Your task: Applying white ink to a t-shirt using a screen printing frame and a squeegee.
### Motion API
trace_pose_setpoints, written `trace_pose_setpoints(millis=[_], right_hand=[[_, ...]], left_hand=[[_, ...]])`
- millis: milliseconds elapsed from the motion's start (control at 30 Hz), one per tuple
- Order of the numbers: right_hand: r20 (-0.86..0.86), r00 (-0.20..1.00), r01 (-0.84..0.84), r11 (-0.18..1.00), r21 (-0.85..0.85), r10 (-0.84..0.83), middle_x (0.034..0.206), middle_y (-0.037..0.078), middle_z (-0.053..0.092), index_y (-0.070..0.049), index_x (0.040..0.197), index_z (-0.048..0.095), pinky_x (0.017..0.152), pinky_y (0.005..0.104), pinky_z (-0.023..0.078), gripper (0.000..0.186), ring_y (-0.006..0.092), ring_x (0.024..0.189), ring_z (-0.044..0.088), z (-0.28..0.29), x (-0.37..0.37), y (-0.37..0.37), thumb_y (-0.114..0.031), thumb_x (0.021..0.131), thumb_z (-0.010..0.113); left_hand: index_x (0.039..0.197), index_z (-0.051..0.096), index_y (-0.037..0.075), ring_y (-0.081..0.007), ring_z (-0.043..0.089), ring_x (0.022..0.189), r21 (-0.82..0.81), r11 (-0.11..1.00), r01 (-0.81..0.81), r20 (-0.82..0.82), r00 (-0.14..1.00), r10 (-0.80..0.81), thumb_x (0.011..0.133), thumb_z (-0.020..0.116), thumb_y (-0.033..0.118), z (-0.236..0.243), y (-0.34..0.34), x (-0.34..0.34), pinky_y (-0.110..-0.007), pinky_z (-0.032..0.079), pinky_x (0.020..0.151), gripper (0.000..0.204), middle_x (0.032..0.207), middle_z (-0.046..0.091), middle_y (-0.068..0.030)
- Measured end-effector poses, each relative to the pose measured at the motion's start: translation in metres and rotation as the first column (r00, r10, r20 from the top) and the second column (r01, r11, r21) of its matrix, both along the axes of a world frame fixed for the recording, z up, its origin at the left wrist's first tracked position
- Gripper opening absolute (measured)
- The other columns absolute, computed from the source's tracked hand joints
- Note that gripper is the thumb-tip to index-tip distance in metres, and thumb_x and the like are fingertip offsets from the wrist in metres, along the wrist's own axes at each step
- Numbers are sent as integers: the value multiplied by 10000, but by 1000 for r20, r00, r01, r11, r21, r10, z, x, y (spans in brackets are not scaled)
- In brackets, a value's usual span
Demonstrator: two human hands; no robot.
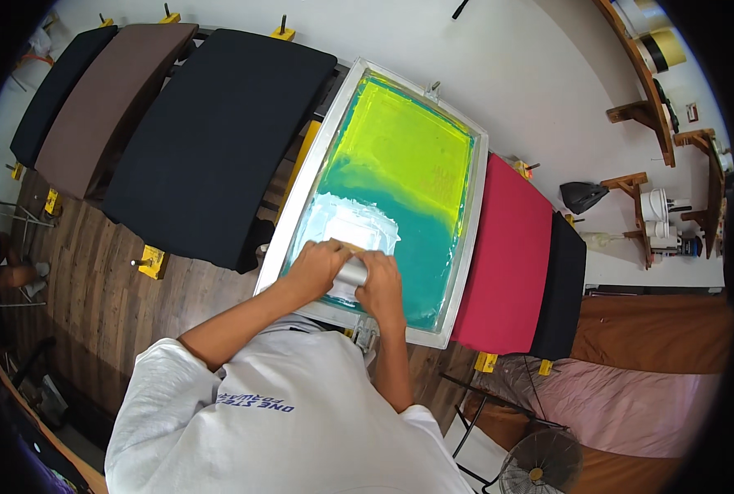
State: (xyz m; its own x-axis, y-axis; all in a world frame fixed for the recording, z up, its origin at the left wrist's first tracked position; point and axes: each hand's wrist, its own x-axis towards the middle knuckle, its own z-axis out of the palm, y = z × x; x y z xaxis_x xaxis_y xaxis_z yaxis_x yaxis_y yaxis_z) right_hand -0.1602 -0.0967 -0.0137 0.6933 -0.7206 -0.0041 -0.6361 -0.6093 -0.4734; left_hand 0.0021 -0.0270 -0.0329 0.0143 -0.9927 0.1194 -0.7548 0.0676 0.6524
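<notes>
My left hand [317, 270] and my right hand [379, 286] grip a silver squeegee [350, 272], side by side, over the lower part of a screen. The screen has an aluminium frame [475, 206] and a mesh [408, 132] coloured bright yellow-green at the top and teal lower down. A patch of white ink [342, 214] lies around the squeegee, on the lower left of the mesh. The squeegee's blade edge is hidden by my hands and the handle.
Fabric-covered boards stand either side: black [219, 140], brown [103, 107], pink [507, 263]. Yellow clamps [149, 262] hold supports. Shelves with tubs [655, 206] are on the right wall; a fan [540, 465] and draped cloths [647, 337] are lower right. Another person's arm [13, 276] shows far left.
</notes>
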Motion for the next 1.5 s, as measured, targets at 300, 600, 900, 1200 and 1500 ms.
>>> trace_pose_setpoints(millis=[300,600,900,1200,1500], right_hand=[[-76,997,-14,983,183,28,1024,135,660,-52,1074,693,879,446,484,465,356,984,585,16,-21,42,50,623,639],[-134,991,-16,999,-28,12,1048,134,663,-89,1062,678,818,466,504,388,358,982,601,16,17,-45,16,689,651],[-112,993,51,996,68,-43,1260,100,526,-91,1200,570,875,466,413,626,326,1101,515,6,-15,55,79,608,684],[-223,974,-23,998,50,33,1012,78,640,-184,1071,704,785,481,466,403,301,983,602,21,8,-27,-50,691,717],[2,993,114,992,57,-115,1043,142,669,-56,1038,713,841,461,516,395,359,1007,598,-2,22,-36,33,655,668]], left_hand=[[1075,669,29,-351,677,890,290,945,150,-31,989,-148,665,674,-25,23,40,-9,-447,549,767,413,1017,674,-163],[1030,693,87,-322,665,920,129,992,-13,30,999,9,748,584,-57,14,-37,11,-464,454,802,334,928,695,-124],[1346,539,59,-308,497,1273,96,990,100,163,980,-115,684,700,-14,2,58,-15,-472,384,1024,686,1348,540,-171],[1008,699,97,-335,673,858,143,983,113,43,992,-121,683,664,-1,23,-23,20,-452,485,782,340,892,699,-145],[1108,675,5,-407,663,914,121,993,1,59,998,-8,638,611,-142,13,-40,18,-423,545,841,497,1050,676,-222]])
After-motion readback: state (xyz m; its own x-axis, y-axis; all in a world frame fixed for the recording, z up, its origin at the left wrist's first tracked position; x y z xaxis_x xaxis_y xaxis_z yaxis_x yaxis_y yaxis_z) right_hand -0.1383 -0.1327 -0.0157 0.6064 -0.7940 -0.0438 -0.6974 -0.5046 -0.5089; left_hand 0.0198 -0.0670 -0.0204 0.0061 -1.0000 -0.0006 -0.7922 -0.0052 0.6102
